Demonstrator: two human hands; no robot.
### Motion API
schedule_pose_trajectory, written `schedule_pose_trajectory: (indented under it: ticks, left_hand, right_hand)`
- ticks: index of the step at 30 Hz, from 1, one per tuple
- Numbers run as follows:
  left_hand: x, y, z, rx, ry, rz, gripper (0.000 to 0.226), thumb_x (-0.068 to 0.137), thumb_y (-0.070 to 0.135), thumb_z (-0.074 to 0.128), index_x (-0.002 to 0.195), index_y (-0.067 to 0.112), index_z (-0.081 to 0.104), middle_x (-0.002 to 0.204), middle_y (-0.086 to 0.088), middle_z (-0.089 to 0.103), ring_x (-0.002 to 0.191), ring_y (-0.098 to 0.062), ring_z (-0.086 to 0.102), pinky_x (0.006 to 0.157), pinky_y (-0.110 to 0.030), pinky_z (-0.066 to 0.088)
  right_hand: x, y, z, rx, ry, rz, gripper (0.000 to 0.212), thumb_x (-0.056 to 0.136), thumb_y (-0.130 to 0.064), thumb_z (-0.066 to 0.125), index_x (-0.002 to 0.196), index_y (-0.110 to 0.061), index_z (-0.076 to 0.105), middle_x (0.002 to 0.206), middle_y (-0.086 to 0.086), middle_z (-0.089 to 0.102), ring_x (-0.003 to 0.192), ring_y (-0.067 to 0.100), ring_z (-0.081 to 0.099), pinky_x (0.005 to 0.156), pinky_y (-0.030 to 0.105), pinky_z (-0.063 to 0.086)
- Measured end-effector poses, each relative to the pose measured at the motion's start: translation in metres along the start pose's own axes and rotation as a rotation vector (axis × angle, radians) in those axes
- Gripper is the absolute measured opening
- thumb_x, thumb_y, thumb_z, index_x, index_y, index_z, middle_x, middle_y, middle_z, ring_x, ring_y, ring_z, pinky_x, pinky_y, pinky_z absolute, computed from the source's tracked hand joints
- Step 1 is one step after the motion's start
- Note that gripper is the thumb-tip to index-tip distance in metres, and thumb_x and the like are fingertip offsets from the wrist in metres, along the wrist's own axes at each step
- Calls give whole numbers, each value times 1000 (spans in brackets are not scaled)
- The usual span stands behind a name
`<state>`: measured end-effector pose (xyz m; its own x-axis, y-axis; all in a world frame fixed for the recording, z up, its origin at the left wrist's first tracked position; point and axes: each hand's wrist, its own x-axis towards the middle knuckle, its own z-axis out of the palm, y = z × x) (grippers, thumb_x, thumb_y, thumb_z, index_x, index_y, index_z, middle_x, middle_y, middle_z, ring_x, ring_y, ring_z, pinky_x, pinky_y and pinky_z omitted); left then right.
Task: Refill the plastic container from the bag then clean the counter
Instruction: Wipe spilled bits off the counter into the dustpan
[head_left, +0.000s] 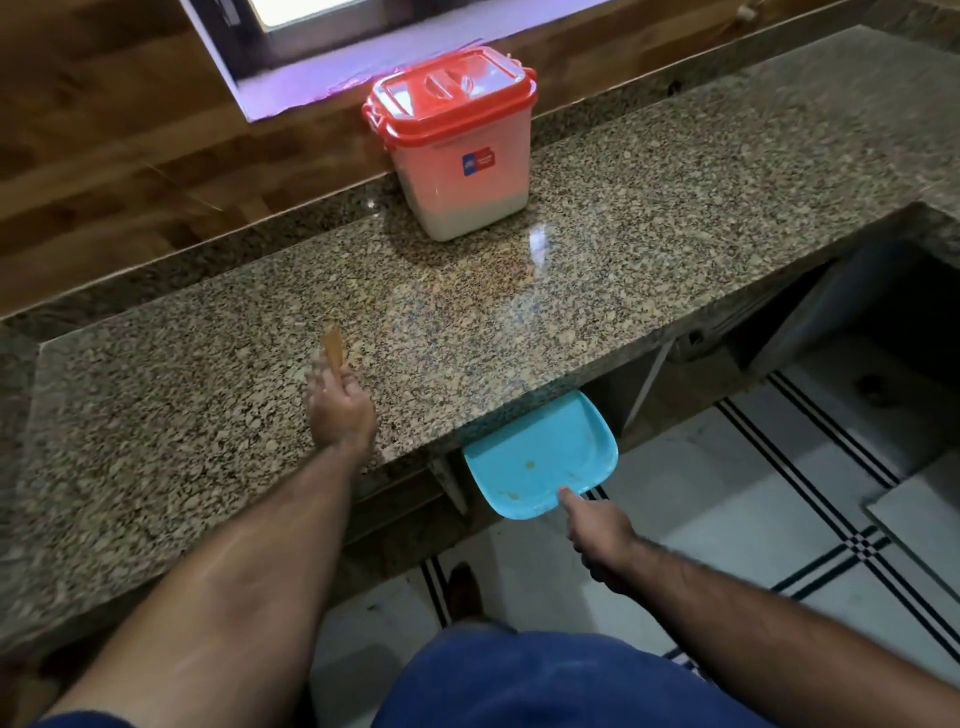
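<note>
Item: granite counter (649, 218), cleaning stage, as judged from the closed plastic container (457, 150), red lid on, standing at the back edge near the window sill with a pale fill in its lower part; no bag in view. Left hand (340, 410): over the counter near the front edge, fingers curled round a small brownish tool (332, 351), blurred, probably a brush or scraper; its kind cannot be told. Right hand (597, 530): below and in front of the counter, gripping the handle of a blue dustpan (545, 457), thumb laid forward along it. The pan's mouth is tucked under the front edge, its long axis running from the hand up toward the counter; a few crumbs lie in it. Key relation: the pan lies to the right of the left hand, so any sweep would need to travel rightward and forward over that edge.
</note>
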<state>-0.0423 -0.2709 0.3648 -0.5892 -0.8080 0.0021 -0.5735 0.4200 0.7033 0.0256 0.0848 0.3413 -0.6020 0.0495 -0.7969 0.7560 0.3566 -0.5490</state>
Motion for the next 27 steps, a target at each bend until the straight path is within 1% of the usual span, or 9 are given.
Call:
schedule_pose_trajectory:
  ticks: [4,7,9,11,12,15,18,24,27]
  left_hand:
    - [-9,-33,35,218,-160,-106,71,99,64,30,165,38,27,175,-2,24,142,-36,53,108,-58,56]
    - [-50,15,52,233,-231,-28,64,112,48,33,170,25,24,177,-5,23,153,-30,40,125,-46,40]
    - [-64,53,68,77,-316,61,54,114,39,35,168,29,33,173,-1,32,129,-12,57,99,-17,55]
    - [-78,84,88,-71,-506,254,48,116,36,36,165,35,39,175,5,29,134,-4,51,83,4,44]
    - [-86,96,94,-140,-633,316,47,117,39,35,163,40,41,173,6,34,133,-4,51,77,0,48]
    - [-90,118,104,-400,-793,137,40,116,35,39,150,39,60,127,-7,74,74,-11,66,59,-28,56]
    - [-64,134,90,-675,-744,-230,38,115,30,43,146,40,64,125,-11,71,87,-27,78,75,-47,69]
    - [-25,117,75,-578,-399,4,37,116,29,42,149,36,57,114,5,75,80,-6,69,55,-19,58]
    - [-45,96,102,-259,-454,240,42,111,12,43,146,31,58,122,-4,73,85,-20,74,47,-17,58]
  right_hand:
    - [9,-12,9,7,-7,34,53,98,-66,56,74,-19,56,50,-2,41,31,15,29,41,22,24]
    - [15,-17,11,-6,-5,31,55,97,-66,55,67,-21,48,50,-2,38,33,17,27,43,23,23]
    - [19,-20,11,-5,4,31,55,98,-65,55,66,-21,47,50,-3,38,35,17,27,43,23,22]
    - [22,-25,10,-11,18,36,55,98,-65,55,65,-22,45,51,-3,36,36,17,26,43,23,21]
    - [24,-28,10,-18,26,33,55,98,-65,55,65,-22,44,52,-3,36,37,17,26,43,23,21]
    - [33,-36,7,-20,48,31,53,98,-64,56,67,-22,45,54,-2,37,38,17,27,41,22,21]
    - [47,-40,-1,18,68,25,49,94,-66,58,73,-22,50,56,0,40,41,19,30,44,24,24]
    - [57,-52,-15,-20,47,101,53,93,-70,52,65,-25,48,52,-3,37,40,17,25,44,22,19]
    - [55,-55,-8,-27,4,128,55,97,-70,51,69,-23,50,51,-4,37,40,15,25,44,22,20]
